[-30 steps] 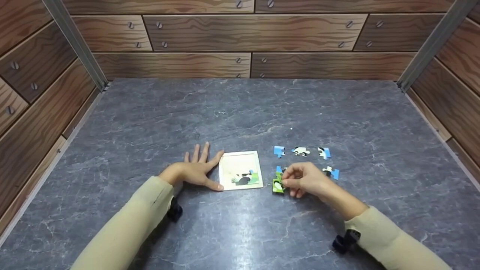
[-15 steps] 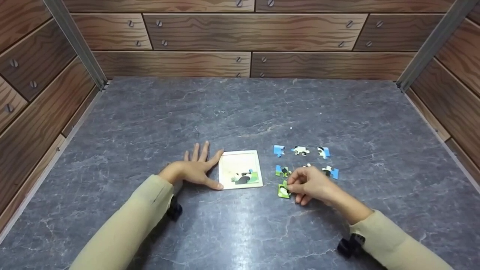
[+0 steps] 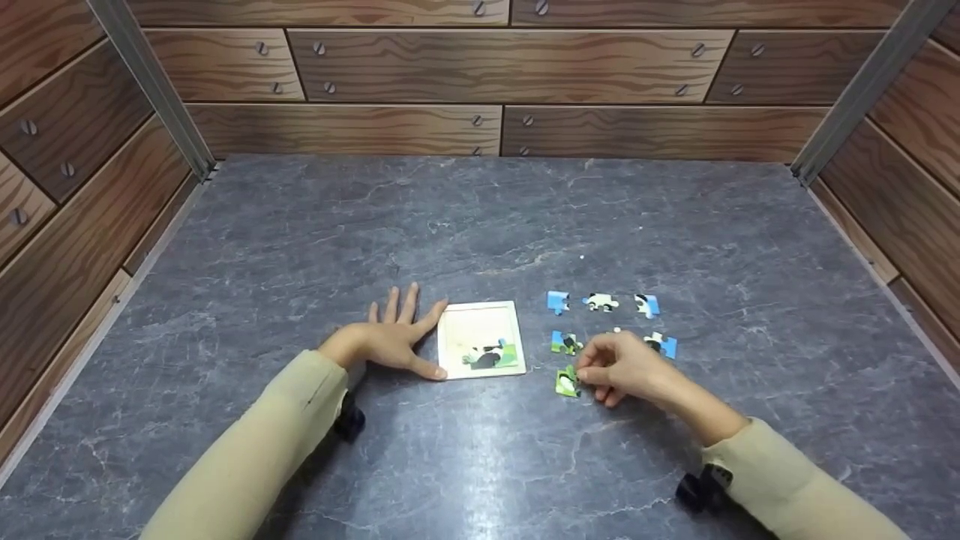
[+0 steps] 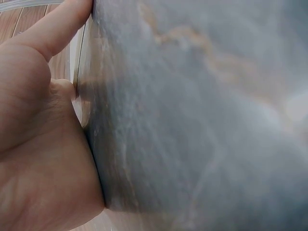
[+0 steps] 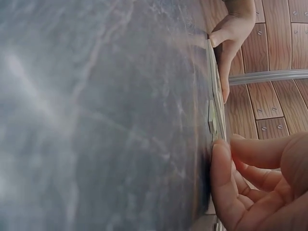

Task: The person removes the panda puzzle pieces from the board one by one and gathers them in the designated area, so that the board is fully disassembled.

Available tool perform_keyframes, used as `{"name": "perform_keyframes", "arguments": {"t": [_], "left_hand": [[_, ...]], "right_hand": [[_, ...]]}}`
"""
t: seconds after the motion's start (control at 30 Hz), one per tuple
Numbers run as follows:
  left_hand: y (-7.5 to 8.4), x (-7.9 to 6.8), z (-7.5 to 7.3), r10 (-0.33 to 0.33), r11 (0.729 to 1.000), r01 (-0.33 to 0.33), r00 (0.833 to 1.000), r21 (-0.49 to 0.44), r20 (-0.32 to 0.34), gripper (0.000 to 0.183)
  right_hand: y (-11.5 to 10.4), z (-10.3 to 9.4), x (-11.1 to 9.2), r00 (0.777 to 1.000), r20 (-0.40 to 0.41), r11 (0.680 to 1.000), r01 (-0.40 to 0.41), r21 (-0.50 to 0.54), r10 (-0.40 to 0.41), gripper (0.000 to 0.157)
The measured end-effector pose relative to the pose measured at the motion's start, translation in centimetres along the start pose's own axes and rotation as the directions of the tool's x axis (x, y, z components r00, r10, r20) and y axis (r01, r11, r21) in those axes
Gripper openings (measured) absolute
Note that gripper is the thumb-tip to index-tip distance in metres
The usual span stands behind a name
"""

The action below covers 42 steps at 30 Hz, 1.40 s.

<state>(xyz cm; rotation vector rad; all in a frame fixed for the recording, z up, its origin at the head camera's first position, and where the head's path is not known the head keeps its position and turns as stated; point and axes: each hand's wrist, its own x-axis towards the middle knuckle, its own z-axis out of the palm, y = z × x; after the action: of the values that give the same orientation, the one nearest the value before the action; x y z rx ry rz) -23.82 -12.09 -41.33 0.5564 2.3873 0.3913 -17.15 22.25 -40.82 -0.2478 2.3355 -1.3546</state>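
My left hand (image 3: 390, 346) lies with fingers spread beside a square wooden puzzle tray (image 3: 520, 337), thumb and index fingertip at its left edge. Part of a panda picture (image 3: 491, 355) fills the tray's lower right. To the right of the tray, my right hand (image 3: 619, 366) pinches the right side of a green jigsaw piece (image 3: 566, 382) with a white panda part, low over the table. The right wrist view shows this jigsaw piece (image 5: 212, 118) edge-on at my thumb and fingertips. In the left wrist view, my left hand (image 4: 43, 125) is palm-side on.
Just beyond my right hand lie more jigsaw pieces in rows: a blue corner piece (image 3: 558, 302), a white-and-black piece (image 3: 601, 302), a blue-edged piece (image 3: 647, 304), a blue-green piece (image 3: 565, 343) and another (image 3: 661, 345). Wood-patterned walls (image 3: 510, 67) enclose the grey marbled table (image 3: 420, 217).
My right hand has shifted slightly right and toward me with the green jigsaw piece, uncovering the blue-green piece behind it. The left hand has stayed by the puzzle tray.
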Motion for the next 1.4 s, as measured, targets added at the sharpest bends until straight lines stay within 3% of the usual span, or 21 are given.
{"name": "perform_keyframes", "arguments": {"t": [0.53, 1.03, 1.4], "left_hand": [[-0.1, -0.1, -0.1, -0.007, 1.0, 0.007, 1.0, 0.009, 0.002, 0.111], [0.0, 0.0, -0.1, -0.007, 1.0, 0.008, 1.0, -0.015, 0.011, 0.112], [0.0, 0.0, 0.0, 0.001, 1.0, -0.001, 1.0, -0.015, -0.004, 0.108]], "right_hand": [[-1.9, 1.4, 2.0, 0.994, 0.016, 0.989, 0.108, 0.104, -0.11, 0.013], [-4.7, 4.4, 5.0, 0.989, 0.044, 0.975, 0.13, 0.18, -0.14, 0.017], [-5.1, 6.2, 6.8, 0.981, 0.019, 0.976, 0.188, 0.106, -0.191, 0.013]]}}
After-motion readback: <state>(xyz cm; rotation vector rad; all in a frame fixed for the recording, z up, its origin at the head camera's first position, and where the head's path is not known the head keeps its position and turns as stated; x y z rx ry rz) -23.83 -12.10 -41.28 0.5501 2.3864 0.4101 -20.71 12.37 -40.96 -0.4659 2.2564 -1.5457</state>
